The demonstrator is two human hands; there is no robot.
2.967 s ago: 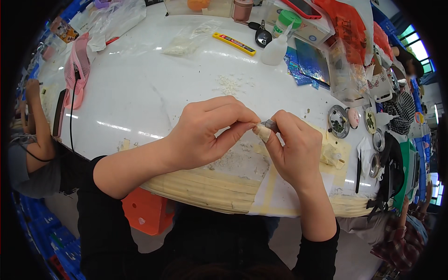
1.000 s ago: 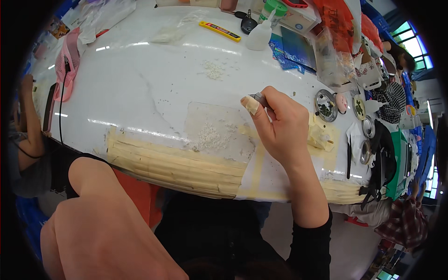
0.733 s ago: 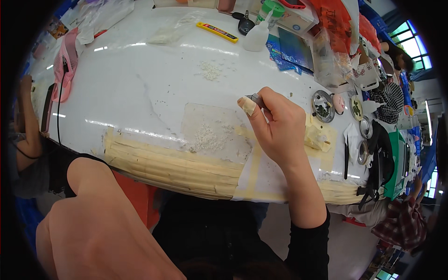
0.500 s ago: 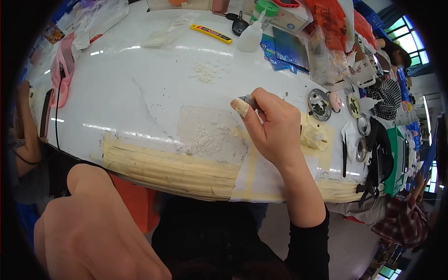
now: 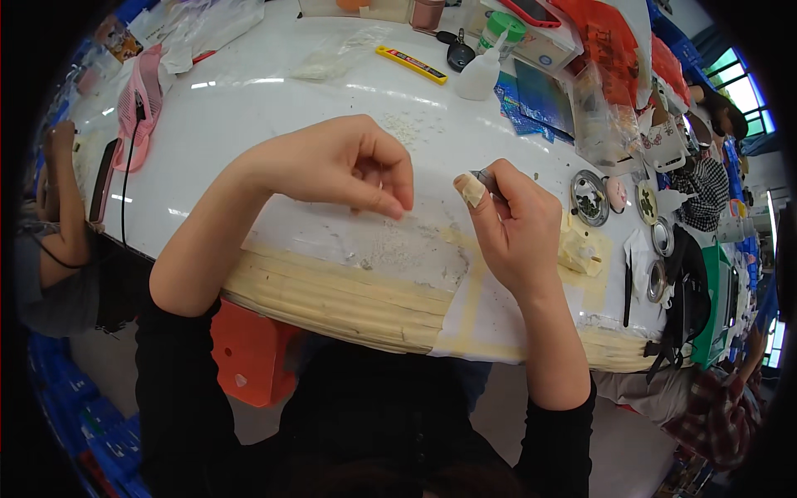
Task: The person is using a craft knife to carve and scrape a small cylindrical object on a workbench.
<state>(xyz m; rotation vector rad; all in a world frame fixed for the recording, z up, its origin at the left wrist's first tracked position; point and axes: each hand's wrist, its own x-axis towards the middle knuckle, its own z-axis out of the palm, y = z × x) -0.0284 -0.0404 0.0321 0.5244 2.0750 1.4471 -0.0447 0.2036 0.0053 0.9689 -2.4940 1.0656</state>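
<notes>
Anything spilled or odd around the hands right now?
Yes: loose white bits are scattered on the table near the left hand, with a second patch farther back; uncontained, they look like spillage, or perhaps just work debris. The yellowish tape along the near edge looks uneven and wrinkled.

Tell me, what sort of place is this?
Probably a shared handcraft workshop, though the exact trade isn't clear: a white table has layered tape along its near edge, small pale bits lie scattered on top, and another person's arm shows at far left.
</notes>
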